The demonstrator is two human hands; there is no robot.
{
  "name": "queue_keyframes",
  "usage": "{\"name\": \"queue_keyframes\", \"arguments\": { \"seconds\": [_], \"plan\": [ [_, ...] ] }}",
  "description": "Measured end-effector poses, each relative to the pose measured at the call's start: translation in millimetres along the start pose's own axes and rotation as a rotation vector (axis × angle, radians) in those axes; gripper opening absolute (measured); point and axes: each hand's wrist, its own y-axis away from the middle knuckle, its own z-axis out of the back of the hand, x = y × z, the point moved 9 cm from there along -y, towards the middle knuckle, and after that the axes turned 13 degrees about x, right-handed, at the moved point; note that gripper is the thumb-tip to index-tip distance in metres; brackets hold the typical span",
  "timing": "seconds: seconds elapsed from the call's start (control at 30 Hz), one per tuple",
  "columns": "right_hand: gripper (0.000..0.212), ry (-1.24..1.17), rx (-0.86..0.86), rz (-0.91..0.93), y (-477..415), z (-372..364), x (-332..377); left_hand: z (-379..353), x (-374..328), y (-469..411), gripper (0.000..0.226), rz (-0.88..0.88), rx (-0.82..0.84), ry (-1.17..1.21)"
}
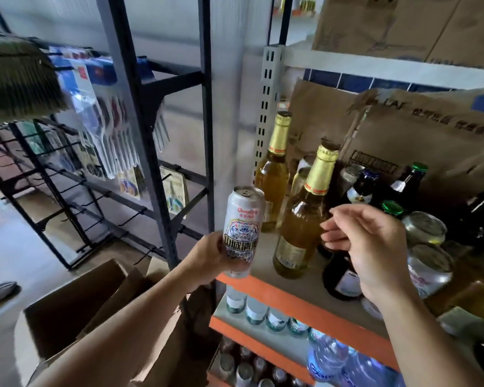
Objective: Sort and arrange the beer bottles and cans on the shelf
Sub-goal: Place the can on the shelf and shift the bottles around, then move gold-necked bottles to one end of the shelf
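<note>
Currently the left hand (pixel 207 259) wraps the lower half of a tall white beer can (pixel 243 233). The can is upright, held in the air just off the front left corner of the orange-edged shelf (pixel 280 293), and not yet set down. The right hand (pixel 372 247) hovers loosely curled, grasping nothing that shows, just beside the front amber bottle (pixel 302 219) with the gold foil neck. A second amber bottle (pixel 273 174) stands behind it by the shelf's left post. Dark bottles (pixel 363 188) and more cans (pixel 425 227) crowd the right side. Handling guess: the can looks sealed (tab seems unpulled), so it is likely full and fairly heavy. Its thin wall dents if squeezed and the smooth print may slip, so a mid-body wrap suits it. The glass bottles are heavier, rigid, breakable and tippy when nudged; take them by the body below the shoulder, not the foil neck.
</note>
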Motion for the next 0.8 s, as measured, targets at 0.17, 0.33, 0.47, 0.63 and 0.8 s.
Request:
{"name": "queue_keyframes", "arguments": {
  "seconds": [0.17, 0.33, 0.47, 0.63, 0.8],
  "plan": [
    [0.019, 0.058, -0.039, 0.026, 3, 12, 8, 0, 6, -30, 0.052, 0.005, -0.001, -0.051],
    [0.014, 0.116, -0.071, 0.044, 2, 21, 14, 3, 9, -48, 0.052, 0.004, 0.002, -0.074],
    [0.015, 0.188, -0.099, 0.041, -6, 20, 19, -1, 10, -54, 0.052, -0.012, 0.052, -0.083],
    [0.042, 0.261, 0.015, 0.048, -25, -1, 29, 2, 18, -54, 0.055, 0.012, 0.068, -0.140],
    [0.026, 0.265, 0.131, 0.048, -45, -26, 28, -1, 15, -54, 0.055, 0.010, 0.094, -0.192]
  ]
}}
